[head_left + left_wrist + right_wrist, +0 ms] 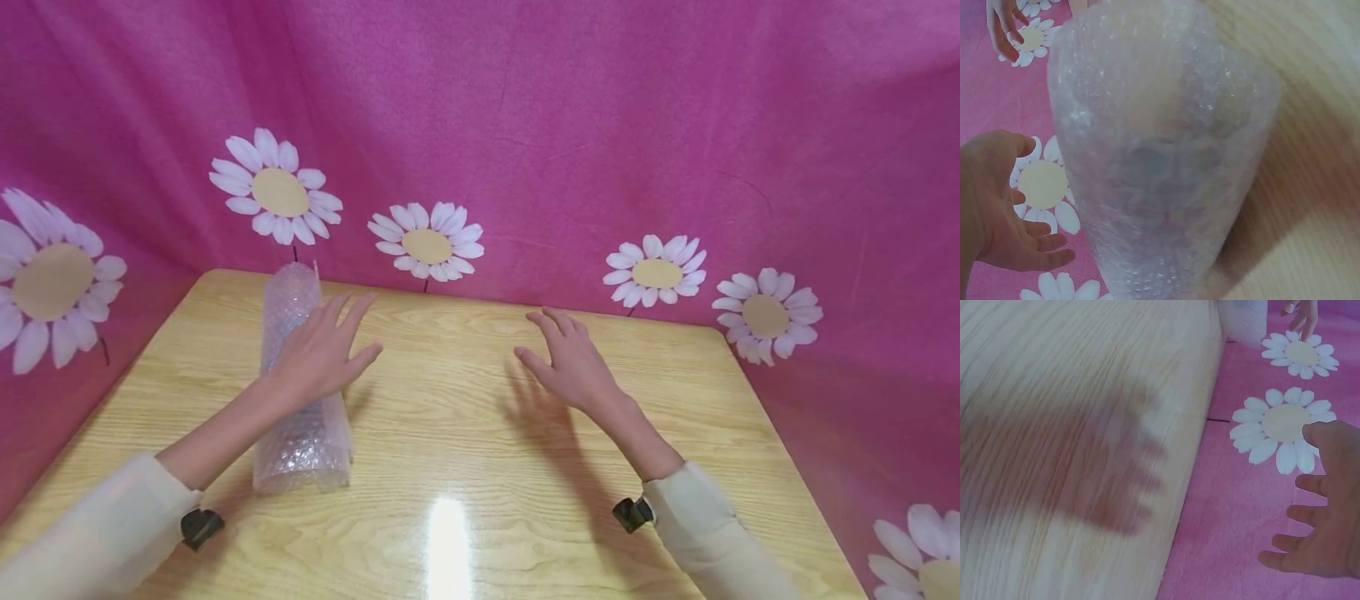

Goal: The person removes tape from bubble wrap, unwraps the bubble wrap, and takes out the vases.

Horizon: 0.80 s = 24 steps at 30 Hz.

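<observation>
A long bundle of clear bubble wrap point(303, 446) lies lengthwise on the left part of the wooden table. Something greyish shows faintly through the layers of the bubble wrap point(1166, 181) in the left wrist view; its kind is blurred by the plastic. My left hand point(318, 350) is over the bundle, fingers spread and holding nothing, and hides part of its middle. To the right, my right hand point(573, 358) hovers above bare wood with fingers apart, casting a shadow on the table. Both palms face inward.
The light wooden table point(450, 400) runs back to a pink cloth point(510, 150) printed with white daisies, which also hangs along both sides. Black bands sit at both cuffs. A bright light reflection shows near the table's front.
</observation>
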{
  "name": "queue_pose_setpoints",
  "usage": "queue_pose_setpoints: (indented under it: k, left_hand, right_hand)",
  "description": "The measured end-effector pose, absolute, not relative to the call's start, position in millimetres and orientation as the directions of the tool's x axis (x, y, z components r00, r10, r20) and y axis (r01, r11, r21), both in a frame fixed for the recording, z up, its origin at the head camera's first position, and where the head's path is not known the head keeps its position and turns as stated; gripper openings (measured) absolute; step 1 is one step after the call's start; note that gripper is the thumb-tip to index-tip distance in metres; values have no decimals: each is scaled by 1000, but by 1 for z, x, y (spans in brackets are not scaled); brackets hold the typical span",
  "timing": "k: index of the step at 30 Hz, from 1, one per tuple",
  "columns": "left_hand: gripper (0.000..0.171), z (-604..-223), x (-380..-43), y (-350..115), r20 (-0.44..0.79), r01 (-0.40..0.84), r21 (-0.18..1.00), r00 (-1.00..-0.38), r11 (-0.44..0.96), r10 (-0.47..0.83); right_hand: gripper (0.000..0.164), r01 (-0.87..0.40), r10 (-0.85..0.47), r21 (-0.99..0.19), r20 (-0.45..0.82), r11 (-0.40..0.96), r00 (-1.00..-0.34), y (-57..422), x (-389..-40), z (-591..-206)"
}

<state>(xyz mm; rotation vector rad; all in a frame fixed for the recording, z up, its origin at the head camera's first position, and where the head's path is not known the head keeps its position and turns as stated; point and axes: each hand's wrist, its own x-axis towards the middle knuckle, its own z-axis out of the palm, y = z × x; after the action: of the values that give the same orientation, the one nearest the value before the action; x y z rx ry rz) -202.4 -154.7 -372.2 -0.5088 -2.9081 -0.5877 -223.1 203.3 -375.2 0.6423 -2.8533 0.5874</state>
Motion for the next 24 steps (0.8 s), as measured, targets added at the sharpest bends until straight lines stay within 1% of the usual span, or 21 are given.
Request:
queue_pose_setpoints:
  k: [6,14,24]
  left_hand:
    - [72,-375,-196,-160,182,328,367,-943,870,279]
    - [72,-381,-193,-171,199,333,368,-940,868,277]
    - [71,-384,-190,-177,195,332,360,-941,872,278]
  right_hand:
    - [58,-442,-386,-385,218,810,-896,192,-222,-377]
    - [57,-456,-389,-448,239,769,-890,176,-223,-382]
    - [56,-489,-424,-473,244,733,-872,155,-225,-386]
